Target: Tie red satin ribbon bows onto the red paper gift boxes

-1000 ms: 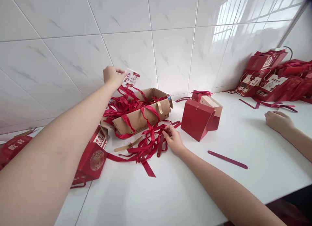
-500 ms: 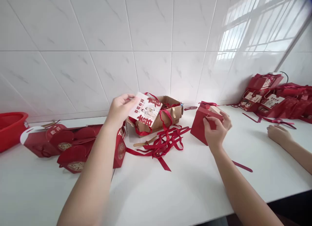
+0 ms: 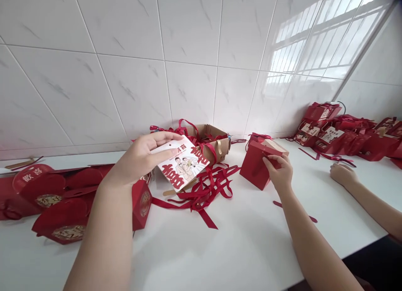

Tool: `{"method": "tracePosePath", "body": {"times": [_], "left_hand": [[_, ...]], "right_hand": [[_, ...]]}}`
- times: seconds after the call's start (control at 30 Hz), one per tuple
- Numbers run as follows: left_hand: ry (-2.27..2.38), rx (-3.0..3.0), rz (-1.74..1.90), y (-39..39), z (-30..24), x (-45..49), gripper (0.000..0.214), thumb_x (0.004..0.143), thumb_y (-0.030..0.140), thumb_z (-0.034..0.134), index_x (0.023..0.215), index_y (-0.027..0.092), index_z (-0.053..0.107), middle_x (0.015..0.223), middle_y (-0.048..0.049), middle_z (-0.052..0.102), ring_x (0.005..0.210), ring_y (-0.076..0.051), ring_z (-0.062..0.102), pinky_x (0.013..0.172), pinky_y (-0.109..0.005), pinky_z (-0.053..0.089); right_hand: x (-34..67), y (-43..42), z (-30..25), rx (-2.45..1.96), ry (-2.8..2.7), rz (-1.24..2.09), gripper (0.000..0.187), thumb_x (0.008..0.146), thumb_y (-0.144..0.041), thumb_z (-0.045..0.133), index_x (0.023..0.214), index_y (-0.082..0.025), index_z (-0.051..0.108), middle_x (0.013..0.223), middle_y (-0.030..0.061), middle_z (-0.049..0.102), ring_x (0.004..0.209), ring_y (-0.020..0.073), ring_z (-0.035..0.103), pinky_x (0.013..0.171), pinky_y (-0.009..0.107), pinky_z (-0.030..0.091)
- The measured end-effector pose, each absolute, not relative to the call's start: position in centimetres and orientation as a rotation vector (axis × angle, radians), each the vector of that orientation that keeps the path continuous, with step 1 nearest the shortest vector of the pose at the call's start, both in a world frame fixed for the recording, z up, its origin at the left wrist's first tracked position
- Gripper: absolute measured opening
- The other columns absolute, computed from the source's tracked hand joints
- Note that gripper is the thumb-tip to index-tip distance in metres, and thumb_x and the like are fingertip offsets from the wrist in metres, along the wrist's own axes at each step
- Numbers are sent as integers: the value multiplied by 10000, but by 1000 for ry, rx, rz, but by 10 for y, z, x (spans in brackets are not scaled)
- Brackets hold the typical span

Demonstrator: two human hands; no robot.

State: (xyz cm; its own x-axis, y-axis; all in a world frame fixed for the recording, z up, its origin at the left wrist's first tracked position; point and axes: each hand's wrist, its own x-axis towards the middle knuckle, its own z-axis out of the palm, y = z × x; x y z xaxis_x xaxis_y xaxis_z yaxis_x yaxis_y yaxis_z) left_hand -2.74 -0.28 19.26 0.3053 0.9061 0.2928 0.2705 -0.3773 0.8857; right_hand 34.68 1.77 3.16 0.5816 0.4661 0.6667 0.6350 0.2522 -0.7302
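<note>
A white card (image 3: 187,160) with red characters and a drawn couple is pinched in my left hand (image 3: 144,156), thumb on its face and fingers along its top edge. It is tilted above a tangle of red ribbons (image 3: 216,183) and partly covers a cardboard box (image 3: 221,146) of ribbon. On the right, my right hand (image 3: 280,170) grips a red gift box (image 3: 255,163) by its near side, thumb on the red face, the other fingers behind. The gift box is tilted at the table; a red ribbon and a pale panel show at its top.
Several red gift boxes (image 3: 67,215) crowd the left, partly behind my forearm. More finished-looking red boxes (image 3: 329,134) are piled at the far right. Another person's hand (image 3: 343,173) rests on the white table (image 3: 201,257) at right. A tiled wall (image 3: 188,90) stands behind.
The card in my left hand has come nearer and turned more toward me. My right fingers have shifted on the red gift box's side. The view has also tilted and shifted somewhat.
</note>
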Motion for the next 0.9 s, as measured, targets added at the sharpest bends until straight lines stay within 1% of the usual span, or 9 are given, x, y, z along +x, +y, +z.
{"method": "tracePosePath", "body": {"times": [0.17, 0.27, 0.37, 0.47, 0.6, 0.67, 0.73, 0.8, 0.9], "left_hand": [[1058, 1798, 1234, -15, 201, -33, 409, 588, 389, 775, 986, 445, 696, 1076, 89, 694, 1055, -350, 625, 809, -497, 602], [1101, 1803, 1337, -20, 205, -42, 492, 564, 396, 778, 1026, 513, 654, 1085, 145, 678, 1154, -351, 570, 886, -514, 583], [1123, 1909, 1355, -24, 207, -53, 634, 493, 383, 809, 1090, 508, 637, 1130, 140, 661, 1226, -373, 507, 941, -539, 550], [1089, 1963, 1381, -27, 206, -58, 738, 401, 368, 844, 1110, 452, 658, 1150, 102, 662, 1221, -393, 505, 973, -516, 528], [1092, 1818, 1419, -27, 204, -48, 650, 324, 390, 864, 953, 453, 710, 1051, 104, 698, 1120, -394, 581, 859, -493, 599], [1103, 1750, 1432, -25, 203, -42, 539, 336, 482, 836, 861, 452, 720, 962, 98, 722, 1065, -396, 614, 785, -503, 621], [1114, 1729, 1430, -22, 203, -39, 498, 333, 545, 807, 815, 461, 714, 895, 98, 731, 1034, -399, 629, 741, -514, 627], [1111, 1746, 1416, -18, 203, -39, 524, 301, 556, 803, 810, 481, 704, 889, 102, 732, 1045, -406, 622, 726, -521, 624], [1113, 1763, 1343, -14, 203, -41, 638, 246, 560, 813, 870, 496, 695, 932, 95, 729, 1092, -416, 594, 726, -521, 618]], "right_hand": [[337, 18, 29, -1343, -1108, -241, 194, 718, -370, 683, 789, -189, 684, 944, 70, 591, 913, 228, 581, 835, 423, 490], [333, 16, 31, -1331, -1124, -213, 192, 729, -368, 678, 784, -185, 672, 910, 68, 599, 839, 212, 584, 766, 396, 504], [324, 14, 33, -1296, -1157, -145, 184, 744, -365, 675, 792, -187, 665, 814, 43, 586, 734, 181, 561, 670, 351, 497], [304, 10, 33, -1190, -1262, -40, 146, 759, -343, 674, 790, -202, 652, 771, 23, 572, 710, 169, 556, 662, 338, 494], [264, -4, 37, -1027, -1430, 93, 59, 796, -283, 645, 795, -225, 641, 881, 46, 587, 807, 182, 598, 701, 340, 509], [249, -13, 41, -1011, -1482, 93, 48, 793, -265, 648, 775, -220, 643, 1173, 99, 558, 950, 216, 611, 758, 364, 516], [242, -20, 44, -1013, -1510, 75, 57, 789, -258, 653, 754, -214, 644, 1358, 110, 461, 1047, 252, 597, 796, 390, 518], [240, -23, 46, -993, -1541, 77, 52, 793, -250, 651, 752, -220, 645, 1324, 111, 509, 1064, 265, 598, 806, 404, 523], [244, -21, 43, -931, -1575, 158, 24, 806, -223, 640, 788, -239, 644, 1097, 84, 637, 1009, 238, 623, 785, 385, 537]]}}
